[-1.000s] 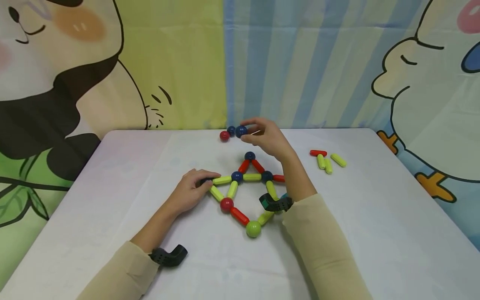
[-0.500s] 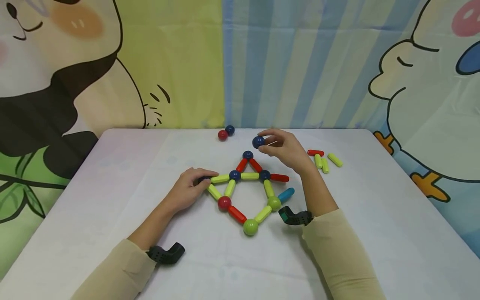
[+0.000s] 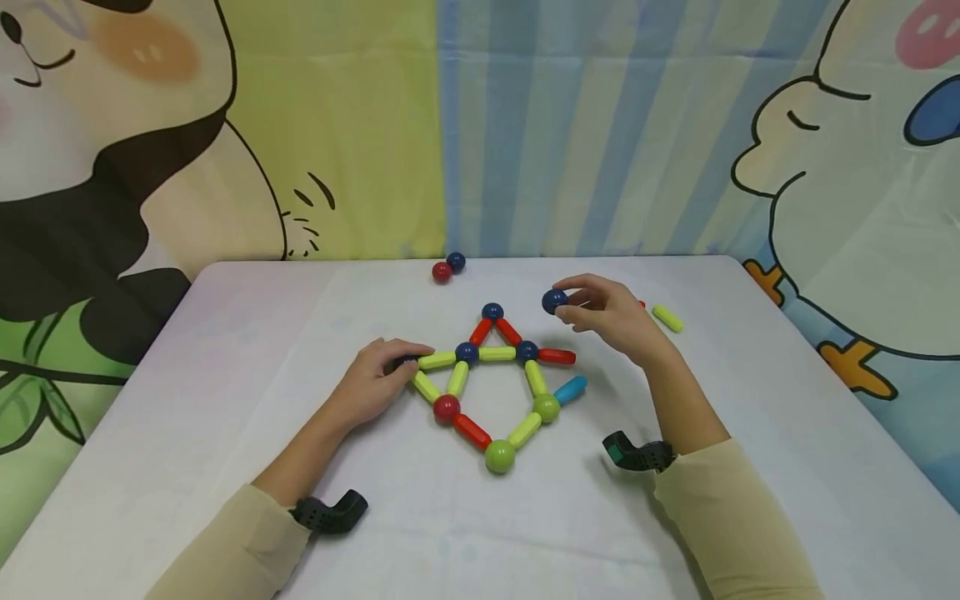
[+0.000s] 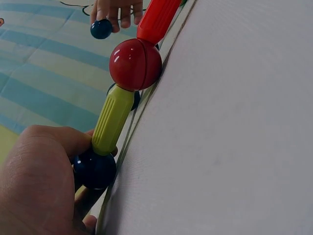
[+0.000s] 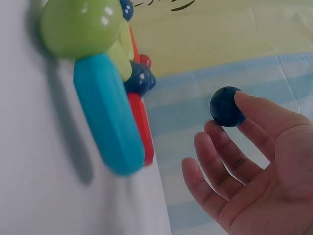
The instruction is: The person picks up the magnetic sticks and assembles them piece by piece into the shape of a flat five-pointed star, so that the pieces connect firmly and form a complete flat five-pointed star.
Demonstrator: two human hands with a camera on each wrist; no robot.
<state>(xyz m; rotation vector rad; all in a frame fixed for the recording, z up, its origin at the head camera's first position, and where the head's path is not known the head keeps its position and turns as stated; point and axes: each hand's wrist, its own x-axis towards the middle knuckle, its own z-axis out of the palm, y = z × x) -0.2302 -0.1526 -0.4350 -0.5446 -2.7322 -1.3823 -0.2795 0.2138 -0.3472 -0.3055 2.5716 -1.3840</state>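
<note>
My left hand [image 3: 377, 372] grips a dark blue ball [image 4: 95, 169] at the left corner of a flat figure of balls and rods. From that corner a yellow-green rod [image 4: 113, 120] runs to a red ball [image 3: 446, 408]. In the air behind and to the right of the figure, my right hand [image 3: 611, 315] pinches a loose dark blue ball [image 3: 554, 301] between thumb and fingertips. A red rod [image 3: 557, 357] and a blue rod [image 3: 572, 389] stick out from the figure's right side, each with a free outer end. A green ball [image 3: 500, 456] forms the near corner.
At the table's back edge lie a loose red ball [image 3: 442, 272] and a dark blue ball [image 3: 455, 262], side by side. A yellow-green rod [image 3: 667, 318] lies behind my right hand, which mostly hides other rods there. A printed curtain [image 3: 600, 125] hangs behind the white table [image 3: 187, 417].
My right hand has carried the dark blue ball away from the loose balls at the back, to the right and slightly nearer. The left hand keeps its grip at the corner.
</note>
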